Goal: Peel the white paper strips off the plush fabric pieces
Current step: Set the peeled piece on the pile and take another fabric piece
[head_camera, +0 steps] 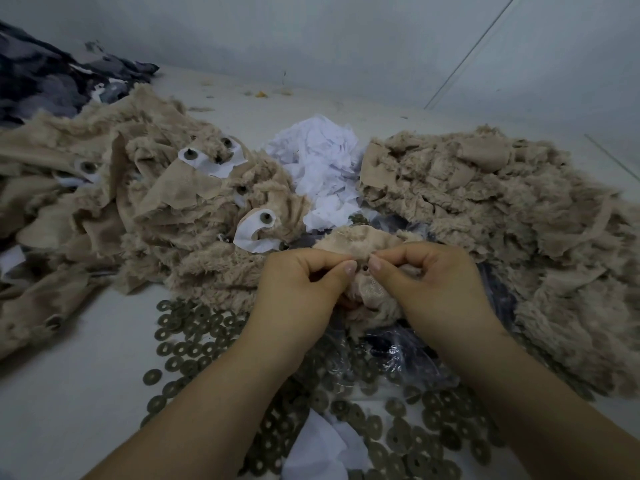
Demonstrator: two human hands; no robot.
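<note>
Head view: 2 hands, left (298, 275) and right (422, 275), fingers pinching 1 plush piece (360, 242) between 2 plush heaps.

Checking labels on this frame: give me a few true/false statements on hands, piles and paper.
1. Both hands pinch the same plush piece. True: the left hand and right hand each have a grip on it, thumbs nearly meeting.
2. The crumpled white paper pile lies between the two plush piles. True.
3. The left plush pile has no paper left on it. False: white strips are still attached around the eye studs.
4. The metal washers sit stacked in a box. False: they lie loose on the table.
5. The right plush pile shows white strips. False: none are visible on it.
</note>
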